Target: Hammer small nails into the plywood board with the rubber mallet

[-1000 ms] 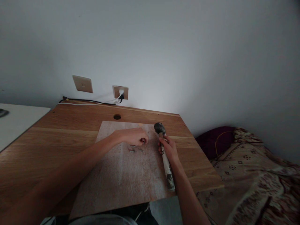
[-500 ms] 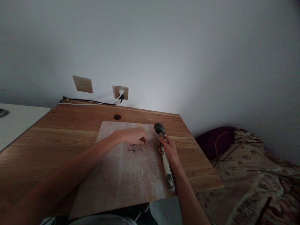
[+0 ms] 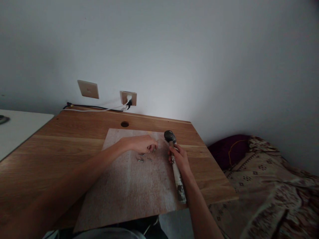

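My right hand (image 3: 179, 158) is wrapped round the upper handle of a hammer (image 3: 177, 179). The hammer has a dark, rounded head and a worn handle with patchy white paint. It lies along the right side of a pale wooden board (image 3: 129, 192), head toward the wall. Over the board's upper middle, my left hand (image 3: 144, 143) is closed, with thumb and fingers pinched around a small, thin, shiny nail (image 3: 154, 150). Just below that hand a few more small nails (image 3: 141, 160) lie loose on the board. The curled fingers hide part of the pinched nail.
The board rests on a wooden desk (image 3: 74, 146) with a round cable hole (image 3: 125, 124). Cables (image 3: 99, 109) run along the back edge to a wall socket (image 3: 128, 98). A white surface (image 3: 22, 127) stands left; a bed with patterned cloth (image 3: 259, 186) is at right.
The fingers of my left hand have shifted slightly, and a nail now shows beneath their tips. My right hand and the hammer have hardly moved.
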The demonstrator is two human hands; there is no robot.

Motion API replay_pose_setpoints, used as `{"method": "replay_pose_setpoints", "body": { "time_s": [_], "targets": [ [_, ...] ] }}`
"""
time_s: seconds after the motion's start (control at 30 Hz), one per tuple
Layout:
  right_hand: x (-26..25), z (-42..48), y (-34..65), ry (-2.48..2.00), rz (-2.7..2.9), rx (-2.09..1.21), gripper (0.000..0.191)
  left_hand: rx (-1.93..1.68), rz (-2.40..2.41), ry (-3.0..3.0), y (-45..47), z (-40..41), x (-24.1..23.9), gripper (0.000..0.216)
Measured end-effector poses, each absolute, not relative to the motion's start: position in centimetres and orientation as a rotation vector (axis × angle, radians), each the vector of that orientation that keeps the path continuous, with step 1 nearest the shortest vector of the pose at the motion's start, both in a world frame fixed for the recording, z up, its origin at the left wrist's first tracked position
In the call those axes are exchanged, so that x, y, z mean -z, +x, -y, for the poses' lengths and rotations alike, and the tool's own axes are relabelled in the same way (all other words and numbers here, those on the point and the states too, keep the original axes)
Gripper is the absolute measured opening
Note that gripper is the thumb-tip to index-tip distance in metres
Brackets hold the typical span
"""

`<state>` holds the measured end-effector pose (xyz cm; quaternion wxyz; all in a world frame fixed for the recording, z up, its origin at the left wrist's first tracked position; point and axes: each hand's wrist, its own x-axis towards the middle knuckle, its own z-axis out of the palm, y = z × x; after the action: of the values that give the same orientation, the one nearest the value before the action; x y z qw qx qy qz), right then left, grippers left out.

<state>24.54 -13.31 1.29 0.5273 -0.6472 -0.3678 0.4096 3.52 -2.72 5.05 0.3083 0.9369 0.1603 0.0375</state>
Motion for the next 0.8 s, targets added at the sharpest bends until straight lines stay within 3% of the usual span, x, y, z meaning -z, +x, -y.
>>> {"method": "replay_pose_setpoints", "body": {
  "time_s": [0.27,0.47,0.8],
  "targets": [
    [-1.4,13.3,24.6,-1.552,0.881,-0.977,0.053,-0.179,-0.433,2.554,3.5,2.4,-4.5,0.030],
    [-1.5,13.2,24.6,-1.527,0.877,-0.988,0.051,-0.482,-0.486,2.548,4.8,1.0,-4.1,0.022],
    [-2.0,13.2,24.8,-1.495,0.784,-0.996,0.042,-0.781,-0.637,2.272,7.9,-0.7,1.0,0.029]
  ]
}}
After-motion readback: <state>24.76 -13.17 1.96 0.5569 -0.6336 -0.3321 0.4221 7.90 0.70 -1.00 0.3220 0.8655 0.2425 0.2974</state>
